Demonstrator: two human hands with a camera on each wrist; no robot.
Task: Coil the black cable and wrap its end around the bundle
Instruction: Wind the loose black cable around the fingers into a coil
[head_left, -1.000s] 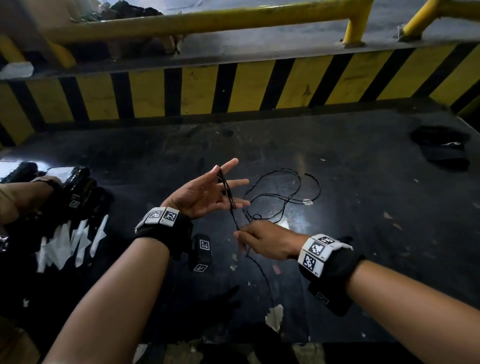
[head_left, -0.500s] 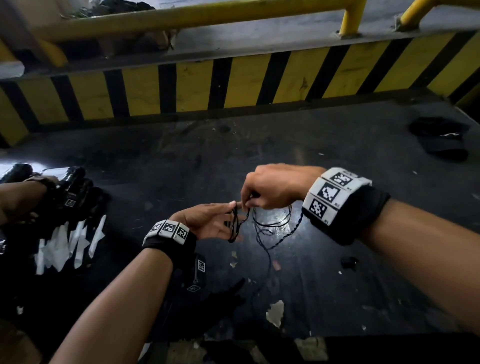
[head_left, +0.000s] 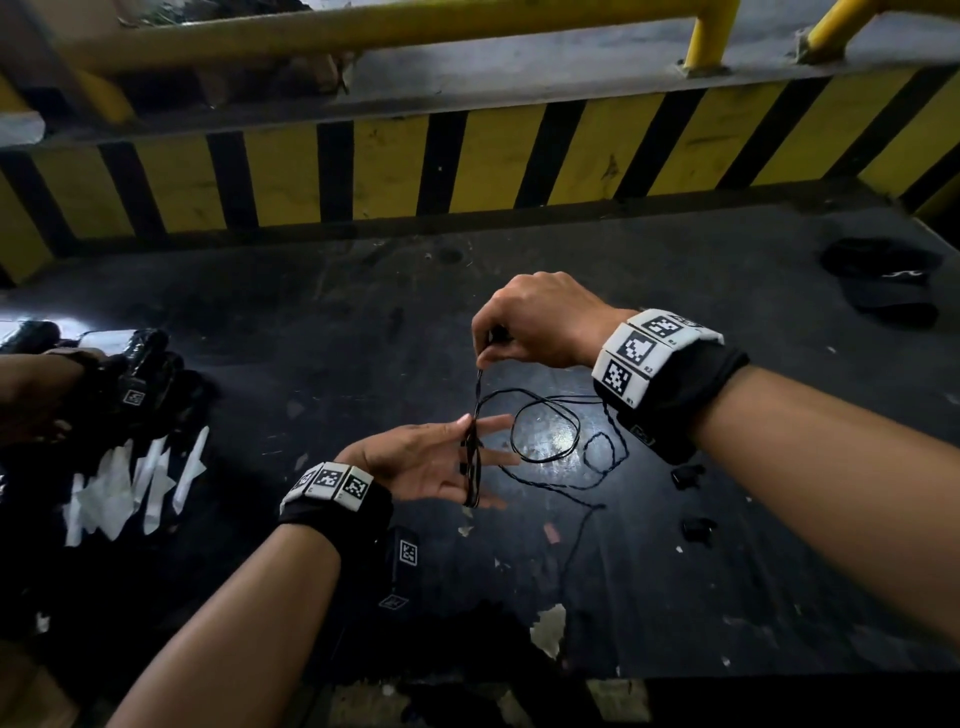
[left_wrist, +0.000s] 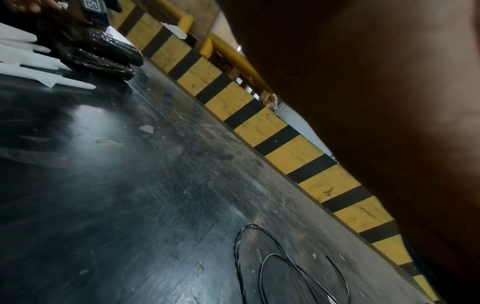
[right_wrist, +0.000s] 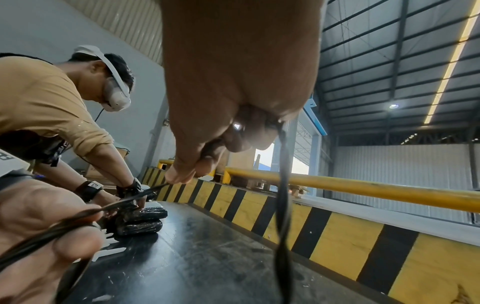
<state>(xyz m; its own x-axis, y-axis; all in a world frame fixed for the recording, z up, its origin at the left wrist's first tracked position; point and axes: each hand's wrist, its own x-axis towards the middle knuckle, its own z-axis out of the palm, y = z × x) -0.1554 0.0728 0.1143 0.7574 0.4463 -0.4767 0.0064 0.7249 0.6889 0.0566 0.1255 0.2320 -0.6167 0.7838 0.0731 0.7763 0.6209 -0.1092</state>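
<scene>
1. I see a dark, scuffed table (head_left: 322, 332) with glossy patches, backed by a yellow-and-black striped barrier (head_left: 467, 156).
2. Loose loops of the black cable (head_left: 545, 431) lie on it near the middle.
3. White paper strips (head_left: 130, 488) and black wrapped bundles (right_wrist: 141, 221) sit at its left end.
4. A black cap (head_left: 883, 280) rests far right.

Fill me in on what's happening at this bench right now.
A person is coiling a thin black cable. The left hand, palm up with fingers straight, carries several turns round its fingers. The right hand, raised above it, pinches the strand, drawing it taut. Loose loops lie on the black table, so the end is not yet wrapped. Another person works at the table's far left.
</scene>
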